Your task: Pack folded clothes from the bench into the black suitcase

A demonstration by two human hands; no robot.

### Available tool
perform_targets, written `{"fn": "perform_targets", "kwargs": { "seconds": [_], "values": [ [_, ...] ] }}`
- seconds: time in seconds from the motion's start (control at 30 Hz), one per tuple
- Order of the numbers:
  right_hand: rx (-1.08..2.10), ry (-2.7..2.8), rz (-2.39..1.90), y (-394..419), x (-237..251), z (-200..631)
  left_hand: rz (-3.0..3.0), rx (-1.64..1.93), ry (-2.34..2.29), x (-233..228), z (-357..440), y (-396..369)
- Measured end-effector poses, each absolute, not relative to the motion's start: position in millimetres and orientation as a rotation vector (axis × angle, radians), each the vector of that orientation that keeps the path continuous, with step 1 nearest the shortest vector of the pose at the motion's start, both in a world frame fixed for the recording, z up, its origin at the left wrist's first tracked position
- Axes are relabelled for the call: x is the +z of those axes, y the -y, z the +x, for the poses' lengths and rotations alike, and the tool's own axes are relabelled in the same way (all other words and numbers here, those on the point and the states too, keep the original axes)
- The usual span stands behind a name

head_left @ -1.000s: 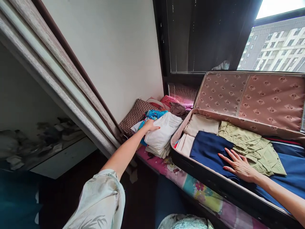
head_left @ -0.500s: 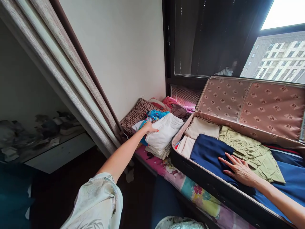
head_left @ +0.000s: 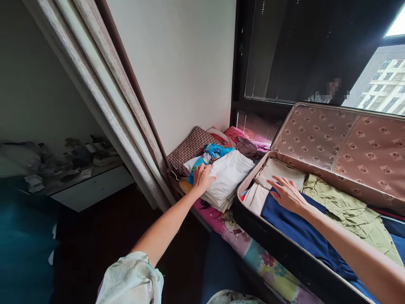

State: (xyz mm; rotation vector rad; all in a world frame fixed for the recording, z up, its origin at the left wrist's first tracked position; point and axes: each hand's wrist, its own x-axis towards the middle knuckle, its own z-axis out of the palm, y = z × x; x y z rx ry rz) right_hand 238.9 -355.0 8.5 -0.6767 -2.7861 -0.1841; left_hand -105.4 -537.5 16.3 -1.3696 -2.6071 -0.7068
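My left hand [head_left: 204, 179] is at the near left side of a pile of folded white clothes [head_left: 232, 171], fingers apart and seemingly touching the pile's edge. A bright blue patterned cloth [head_left: 217, 150] lies just behind that hand. My right hand [head_left: 287, 195] is open, fingers spread, over the left part of an open suitcase [head_left: 268, 232]. Below and around it are a folded navy garment [head_left: 291, 221] and a beige folded garment [head_left: 265, 171]. A crumpled olive-green garment [head_left: 341, 200] lies to the right, partly behind my right forearm.
The suitcase lid [head_left: 363, 147] leans back by the window. A patterned pillow [head_left: 191, 145] stands against the wall behind the pile. The suitcase rests on a colourful flowered sheet [head_left: 249, 249]. A curtain [head_left: 126, 105] hangs at left, with a cluttered white cabinet [head_left: 91, 190] beyond.
My right hand has moved left and forward from the navy and olive garments towards the beige one. My left hand has shifted slightly back on the white pile. The view has turned left.
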Motion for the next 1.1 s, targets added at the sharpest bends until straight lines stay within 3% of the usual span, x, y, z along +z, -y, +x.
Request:
{"fn": "perform_targets", "kwargs": {
  "seconds": [0.27, 0.37, 0.5, 0.6, 0.83, 1.1],
  "values": [
    [-0.079, 2.842, -0.976, 335.9, 57.8, 103.1, -0.794, -1.695, 2.526, -41.2, -85.7, 565.3],
    [-0.117, 2.935, -1.154, 319.2, 57.8, 73.8, -0.592, -2.133, 2.475, -57.9, -72.4, 573.5],
    [0.074, 2.972, -1.374, 299.2, 48.2, 51.8, -0.455, -2.787, 2.267, -67.5, -52.0, 583.0],
    [0.149, 2.947, -1.412, 293.2, 41.5, 44.9, -0.290, -3.088, 2.081, -64.1, -42.8, 585.6],
    [0.205, 2.737, -1.450, 305.6, 49.7, 39.7, -0.156, -3.207, 2.214, -54.8, -38.5, 574.2],
    [-0.288, 2.893, -0.891, 378.0, 47.1, 26.6, -0.202, -2.912, 2.296, -60.8, -36.2, 565.2]
  ]
}}
